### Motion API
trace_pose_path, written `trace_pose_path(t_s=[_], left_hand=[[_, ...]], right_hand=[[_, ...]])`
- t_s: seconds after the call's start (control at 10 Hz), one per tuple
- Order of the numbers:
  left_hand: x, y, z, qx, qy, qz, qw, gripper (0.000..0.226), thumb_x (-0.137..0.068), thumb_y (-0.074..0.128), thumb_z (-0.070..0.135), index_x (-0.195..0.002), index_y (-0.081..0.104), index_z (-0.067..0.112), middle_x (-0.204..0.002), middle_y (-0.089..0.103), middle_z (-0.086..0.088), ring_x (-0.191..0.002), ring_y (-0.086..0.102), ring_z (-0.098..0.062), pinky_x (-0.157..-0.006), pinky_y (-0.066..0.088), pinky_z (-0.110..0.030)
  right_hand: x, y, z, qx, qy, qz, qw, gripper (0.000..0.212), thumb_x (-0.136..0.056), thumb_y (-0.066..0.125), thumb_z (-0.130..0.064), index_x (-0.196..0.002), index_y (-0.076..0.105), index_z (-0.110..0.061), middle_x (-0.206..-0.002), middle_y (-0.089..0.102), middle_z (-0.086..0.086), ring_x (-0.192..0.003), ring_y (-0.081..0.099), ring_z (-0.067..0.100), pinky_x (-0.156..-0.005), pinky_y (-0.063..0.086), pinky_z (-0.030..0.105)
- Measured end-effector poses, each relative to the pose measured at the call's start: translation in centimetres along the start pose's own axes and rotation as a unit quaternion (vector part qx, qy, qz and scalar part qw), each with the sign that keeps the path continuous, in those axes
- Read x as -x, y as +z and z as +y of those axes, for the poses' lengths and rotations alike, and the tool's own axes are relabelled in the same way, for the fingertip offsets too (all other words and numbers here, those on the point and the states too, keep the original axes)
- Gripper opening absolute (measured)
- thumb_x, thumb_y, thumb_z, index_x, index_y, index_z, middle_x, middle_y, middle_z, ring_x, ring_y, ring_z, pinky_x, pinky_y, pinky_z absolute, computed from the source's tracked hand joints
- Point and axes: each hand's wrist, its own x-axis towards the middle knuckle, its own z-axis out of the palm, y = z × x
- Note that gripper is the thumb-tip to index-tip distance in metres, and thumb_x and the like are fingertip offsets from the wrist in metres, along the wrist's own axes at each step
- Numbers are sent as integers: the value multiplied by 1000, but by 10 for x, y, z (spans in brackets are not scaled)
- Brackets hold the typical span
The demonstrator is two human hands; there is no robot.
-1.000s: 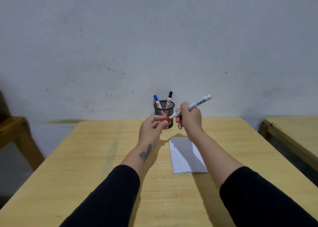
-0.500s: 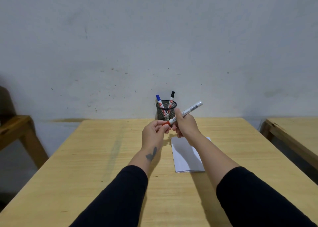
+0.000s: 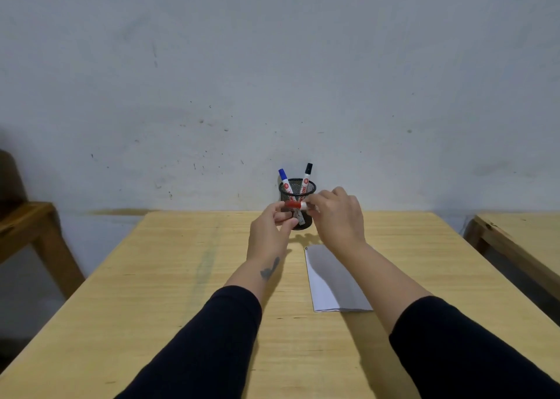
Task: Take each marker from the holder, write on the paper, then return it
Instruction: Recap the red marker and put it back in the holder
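On wooden surface (image 3: 181, 277), white paper (image 3: 330, 280) lies under my right forearm. Mesh holder (image 3: 298, 191) beyond, near wall, keeps blue marker (image 3: 285, 180) and black marker (image 3: 306, 177). Both hands raised before it: right hand (image 3: 338, 217) grip clenched on red marker (image 3: 295, 205) barrel, left hand (image 3: 271, 232) grip pinching red cap end. Risk, my judgement: sharp pull knocks holder over, or cap slips.

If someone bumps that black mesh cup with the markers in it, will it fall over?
Probably quite easily. The mesh cup looks thin and see-through, so likely light. The blue-capped marker and black-capped marker stick out above its rim and lean, putting weight up high. It stands free on the smooth table, so it might slide first.
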Motion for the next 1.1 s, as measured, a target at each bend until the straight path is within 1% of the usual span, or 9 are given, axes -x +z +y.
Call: trace_pose_path(t_s=[0.1, 0.2, 0.3, 0.4, 0.5, 0.7, 0.9, 1.0, 1.1], left_hand=[[0, -2, -14, -109, -20, -54, 992, 52, -94, 57, 25, -142, 39, 16, -138, 54, 1, -114, 55, -11, -90, 37, -22], [3, -1, -46, -301, -34, -119, 945, 53, -98, 45, 35, -146, 32, 17, -156, 29, -2, -145, 22, -18, -118, 20, -36], [6, 2, -68, -406, -14, -154, 901, 57, -100, 28, 43, -150, 20, 17, -162, 10, 0, -149, 1, -16, -121, 1, -41], [6, 4, -75, -408, 7, -130, 904, 58, -99, 26, 45, -150, 19, 19, -161, 10, 3, -149, 2, -13, -121, 0, -38], [5, 5, -78, -406, 11, -111, 907, 58, -98, 28, 46, -150, 22, 20, -161, 13, 5, -148, 5, -11, -121, 1, -37], [3, 6, -78, -408, 15, -101, 907, 59, -97, 27, 47, -150, 21, 21, -161, 12, 6, -148, 5, -9, -121, 1, -36], [3, 6, -79, -411, 13, -107, 905, 60, -97, 26, 47, -150, 20, 20, -161, 11, 6, -148, 3, -9, -121, 0, -36], [3, 6, -79, -411, 12, -107, 905, 60, -97, 26, 47, -151, 20, 20, -161, 10, 6, -148, 3, -9, -121, 0, -36], [3, 6, -78, -410, 15, -106, 906, 60, -97, 27, 46, -151, 20, 20, -161, 11, 5, -148, 4, -9, -121, 0, -36]], right_hand=[[-31, -10, 5, -79, 66, 5, 995, 19, -92, 60, -23, -105, 69, -15, -99, 69, 6, -89, 61, 31, -71, 48, 39], [-70, -18, 6, -184, 127, 36, 974, 21, -94, 57, -23, -111, 64, -12, -100, 67, 6, -85, 64, 26, -72, 51, 38], [-99, -17, 6, -273, 208, 42, 938, 26, -90, 62, -16, -116, 61, -11, -92, 65, 4, -80, 62, 20, -73, 50, 34], [-109, -7, 8, -308, 255, 26, 916, 28, -90, 63, -14, -117, 60, -9, -88, 60, 1, -79, 58, 16, -71, 44, 26], [-106, 17, 10, -294, 272, -8, 916, 29, -91, 63, -15, -119, 59, -8, -90, 59, 2, -81, 56, 15, -71, 42, 25], [-86, 62, 11, -236, 353, -73, 902, 28, -89, 65, -21, -115, 65, -10, -111, 69, 8, -94, 65, 24, -70, 41, 26], [-86, 74, 12, -248, 380, -81, 887, 38, -87, 67, -8, -125, 62, -7, -121, 66, 11, -107, 63, 25, -72, 43, 24], [-87, 72, 9, -253, 385, -56, 886, 43, -86, 68, -8, -127, 56, -8, -121, 63, 11, -108, 62, 25, -75, 47, 26], [-92, 69, 1, -247, 331, -14, 911, 33, -85, 66, -5, -116, 58, -10, -112, 63, 9, -101, 62, 24, -82, 53, 33]])
